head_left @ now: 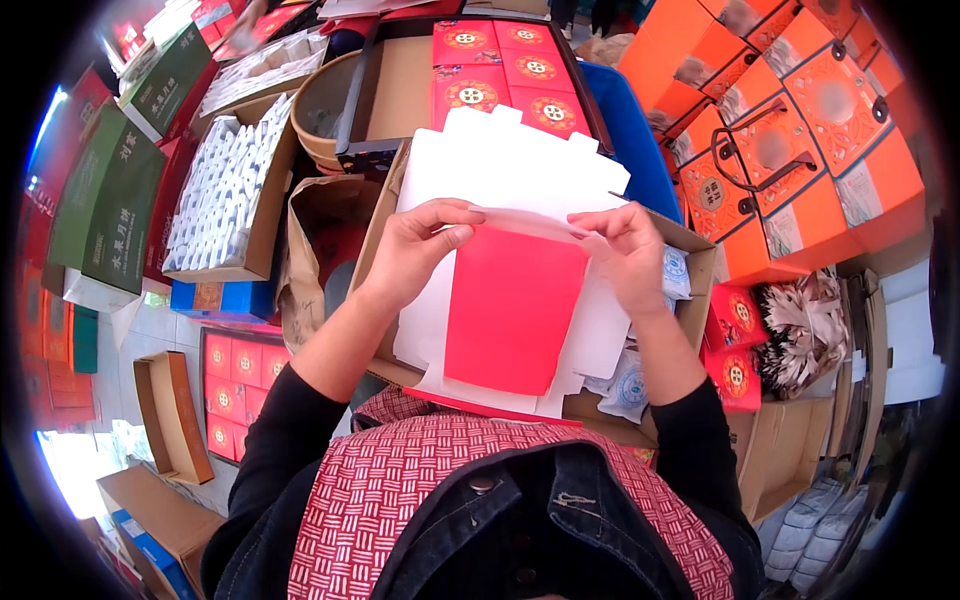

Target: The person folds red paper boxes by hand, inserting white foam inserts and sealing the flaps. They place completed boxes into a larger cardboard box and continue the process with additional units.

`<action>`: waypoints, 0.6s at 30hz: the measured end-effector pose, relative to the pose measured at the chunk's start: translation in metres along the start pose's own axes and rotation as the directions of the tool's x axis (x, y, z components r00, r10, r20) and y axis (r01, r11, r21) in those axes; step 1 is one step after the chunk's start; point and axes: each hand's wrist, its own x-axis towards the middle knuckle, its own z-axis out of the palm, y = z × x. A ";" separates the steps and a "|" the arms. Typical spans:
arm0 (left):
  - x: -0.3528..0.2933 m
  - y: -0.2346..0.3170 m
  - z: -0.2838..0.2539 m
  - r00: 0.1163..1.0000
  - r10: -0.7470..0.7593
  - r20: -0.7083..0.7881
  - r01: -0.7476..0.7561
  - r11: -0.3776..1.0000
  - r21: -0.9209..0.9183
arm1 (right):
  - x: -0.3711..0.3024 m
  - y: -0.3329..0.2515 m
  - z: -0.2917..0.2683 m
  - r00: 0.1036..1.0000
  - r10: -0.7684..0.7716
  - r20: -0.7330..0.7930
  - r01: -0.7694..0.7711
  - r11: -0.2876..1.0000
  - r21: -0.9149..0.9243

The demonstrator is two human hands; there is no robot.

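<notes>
Filling right side: stacked orange boxes. Open cardboard carton sits before person; white card blanks lie across it, red sheet atop. Left hand and right hand pinch sheet's far edge, thumbs against fingers. White packets inside carton.

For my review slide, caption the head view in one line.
Left hand and right hand pinch a pale strip above a red panel, with orange boxes stacked at right.

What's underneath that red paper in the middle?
White card sticks out around the red paper. Below that, an open cardboard box shows, with white packets along its right side. The middle is covered, so I can't tell what's there.
</notes>
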 end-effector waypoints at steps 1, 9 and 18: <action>-0.003 -0.002 0.000 1.000 0.020 0.007 -0.019 0.999 -0.043 | 0.010 -0.014 -0.005 0.996 0.084 0.043 -0.088 0.990 0.106; -0.012 0.013 0.013 0.995 0.078 0.058 -0.082 0.995 0.063 | 0.068 -0.087 0.011 0.629 0.582 0.516 -0.454 0.813 -0.364; -0.022 0.014 0.012 0.989 0.117 0.088 -0.105 0.986 -0.130 | 0.042 -0.076 0.022 0.790 0.450 0.418 -0.333 0.886 -0.324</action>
